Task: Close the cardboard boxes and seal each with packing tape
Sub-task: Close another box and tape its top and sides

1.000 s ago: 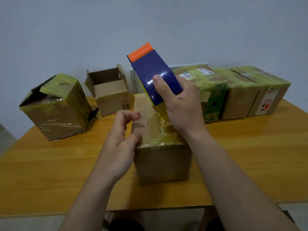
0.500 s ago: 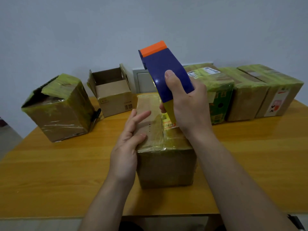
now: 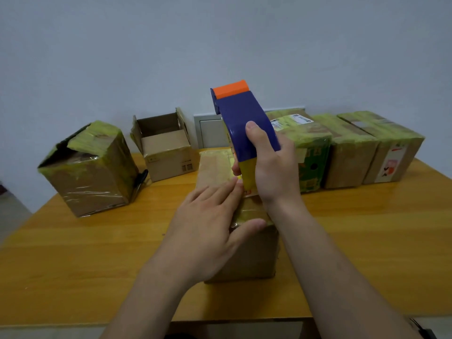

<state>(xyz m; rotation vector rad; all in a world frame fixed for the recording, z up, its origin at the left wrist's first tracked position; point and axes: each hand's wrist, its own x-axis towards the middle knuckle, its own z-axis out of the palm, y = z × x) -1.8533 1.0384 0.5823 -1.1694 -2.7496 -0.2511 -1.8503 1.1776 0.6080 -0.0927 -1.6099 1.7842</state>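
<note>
Beneath flat left hand [image 3: 210, 216], pressing box [image 3: 247, 255] top, thumb at front edge; table [image 3: 97, 265] room either side; right hand [image 3: 274, 172] gripping tape dispenser [image 3: 242, 118] just beside fingertips.

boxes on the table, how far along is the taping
Done: three boxes at back right look taped. In hand: middle box, left hand flat on top, right hand holding the tape dispenser. To do: small open box; the far-left box gapes on top.
</note>
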